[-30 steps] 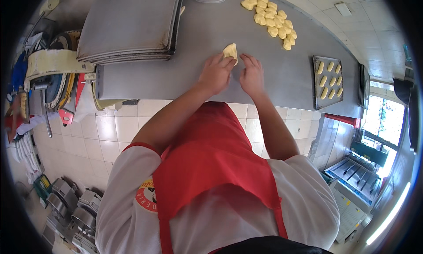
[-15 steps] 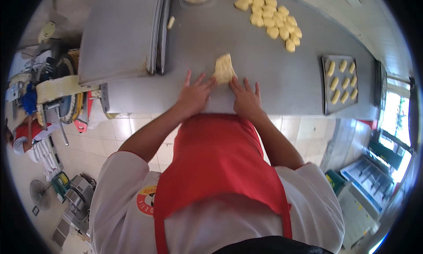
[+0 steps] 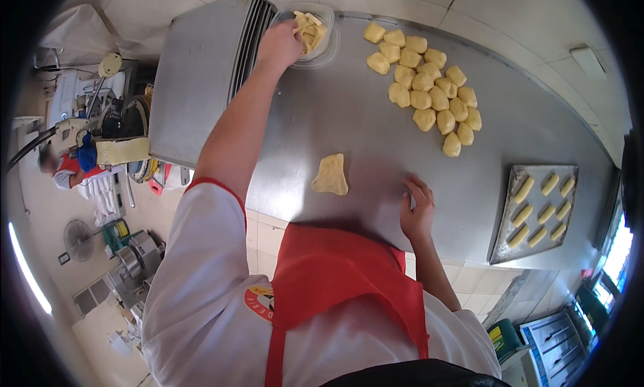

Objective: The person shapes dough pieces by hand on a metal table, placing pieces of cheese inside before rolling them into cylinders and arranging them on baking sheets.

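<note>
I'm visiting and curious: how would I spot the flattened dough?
Find the grey metal table, then its edge nearest the red apron. Just beyond lies the flattened dough, alone, thin and irregular, unlike the plump dough lumps farther back.

Head-worn, the wide fisheye looks down past the red apron onto the metal table.

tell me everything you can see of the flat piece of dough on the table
The flat dough is pale yellow, thin and soft-looking, an uneven patch with a narrower far end and a broader near end. Its surface looks slightly wrinkled. It lies on the grey metal table, close to the near edge. Only the table touches it: the right hand is apart, to its right, and the left hand is farther off.
</note>
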Demonstrator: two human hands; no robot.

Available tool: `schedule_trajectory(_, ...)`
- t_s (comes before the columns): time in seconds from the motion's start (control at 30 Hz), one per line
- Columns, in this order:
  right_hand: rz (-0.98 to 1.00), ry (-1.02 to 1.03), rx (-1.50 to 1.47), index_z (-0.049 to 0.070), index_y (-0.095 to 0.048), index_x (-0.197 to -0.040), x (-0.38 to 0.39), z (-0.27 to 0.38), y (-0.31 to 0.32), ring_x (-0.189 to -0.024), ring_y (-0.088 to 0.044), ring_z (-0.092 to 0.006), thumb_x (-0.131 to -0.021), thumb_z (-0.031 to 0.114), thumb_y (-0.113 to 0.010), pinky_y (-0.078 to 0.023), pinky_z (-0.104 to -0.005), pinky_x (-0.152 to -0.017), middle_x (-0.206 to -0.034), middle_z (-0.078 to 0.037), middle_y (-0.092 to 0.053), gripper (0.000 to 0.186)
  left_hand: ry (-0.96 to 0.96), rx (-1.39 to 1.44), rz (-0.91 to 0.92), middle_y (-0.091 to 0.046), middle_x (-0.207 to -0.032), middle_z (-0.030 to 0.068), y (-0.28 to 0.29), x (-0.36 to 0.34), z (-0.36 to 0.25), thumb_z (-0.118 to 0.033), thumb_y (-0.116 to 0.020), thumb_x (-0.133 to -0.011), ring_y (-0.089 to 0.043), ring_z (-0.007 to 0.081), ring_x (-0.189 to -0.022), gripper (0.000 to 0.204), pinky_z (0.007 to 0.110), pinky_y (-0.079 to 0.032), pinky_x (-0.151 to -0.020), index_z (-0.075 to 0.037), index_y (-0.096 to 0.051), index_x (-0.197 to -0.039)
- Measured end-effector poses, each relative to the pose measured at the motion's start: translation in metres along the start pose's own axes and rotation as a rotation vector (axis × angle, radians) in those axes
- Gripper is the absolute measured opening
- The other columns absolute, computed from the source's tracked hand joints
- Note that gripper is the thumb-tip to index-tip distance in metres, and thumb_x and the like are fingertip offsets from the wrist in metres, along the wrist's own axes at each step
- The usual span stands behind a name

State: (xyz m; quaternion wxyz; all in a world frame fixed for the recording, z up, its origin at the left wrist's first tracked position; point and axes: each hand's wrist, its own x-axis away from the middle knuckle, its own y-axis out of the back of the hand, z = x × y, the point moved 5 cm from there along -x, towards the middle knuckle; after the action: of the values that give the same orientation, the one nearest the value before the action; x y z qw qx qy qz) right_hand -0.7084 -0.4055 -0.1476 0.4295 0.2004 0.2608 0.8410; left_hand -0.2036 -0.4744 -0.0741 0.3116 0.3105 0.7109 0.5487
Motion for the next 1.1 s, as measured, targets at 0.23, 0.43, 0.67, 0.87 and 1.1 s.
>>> schedule_trajectory(0.23, 0.014, 0.061, -0.120, 0.003, -0.076, -0.118, -0.039, -0.003, 0.010, -0.116, -0.069, -0.0389, -0.094, -0.001, -0.064, -0.055, -0.0474, -0.098, -0.126, -0.017, -0.073, 0.027, 0.234, -0.142, 0.117, -0.079, -0.118, 0.0167, -0.026, -0.035, -0.008, -0.028, -0.076, -0.096, -0.076, 0.0389, -0.110, 0.027, 0.048, -0.062, -0.095, -0.009, -0.074, -0.114)
schedule_trajectory(0.43, 0.092, 0.026, -0.274, 0.000, -0.074, -0.117, -0.061, 0.025, 0.014, -0.114, -0.071, -0.0374, -0.096, 0.001, -0.066, -0.057, -0.0441, -0.096, -0.123, -0.018, -0.073, 0.023, 0.129, 0.209, 0.015, -0.080, -0.107, 0.0136, -0.004, -0.008, -0.007, -0.022, -0.087, -0.090, -0.078, 0.0257, -0.101, 0.031, 0.038, -0.061, -0.090, -0.007, -0.077, -0.114)
schedule_trajectory(0.67, 0.194, -0.256, -1.153, 0.000, -0.071, -0.132, -0.110, 0.113, -0.051, -0.111, -0.073, -0.0199, -0.099, 0.014, -0.079, -0.061, -0.0353, -0.093, -0.137, -0.015, -0.069, 0.036, 0.228, 1.073, 0.478, -0.079, -0.103, 0.0094, 0.013, 0.187, -0.047, -0.011, -0.085, -0.094, -0.075, 0.0156, -0.095, 0.028, 0.030, -0.059, -0.089, -0.002, -0.078, -0.119)
schedule_trajectory(0.87, 0.351, 0.005, -0.214, 0.005, -0.076, -0.126, -0.070, 0.099, -0.114, -0.105, -0.073, -0.0292, -0.093, 0.023, -0.085, -0.060, -0.0411, -0.091, -0.135, -0.013, -0.068, 0.039, 0.175, 0.830, 0.316, -0.076, -0.114, 0.0115, -0.035, 0.303, -0.017, -0.008, -0.081, -0.093, -0.075, 0.0212, -0.101, 0.034, 0.036, -0.060, -0.090, -0.004, -0.076, -0.126)
schedule_trajectory(1.1, -0.002, 0.513, 0.396, 0.019, -0.080, -0.122, -0.037, 0.083, -0.131, -0.115, -0.062, -0.0272, -0.088, 0.035, -0.085, -0.044, -0.0488, -0.105, -0.122, 0.000, -0.069, 0.038, -0.329, 0.464, 0.156, -0.068, -0.131, 0.0062, -0.061, 0.326, -0.002, -0.018, -0.078, -0.092, -0.064, 0.0290, -0.126, 0.037, 0.060, -0.026, -0.127, -0.016, -0.078, -0.128)
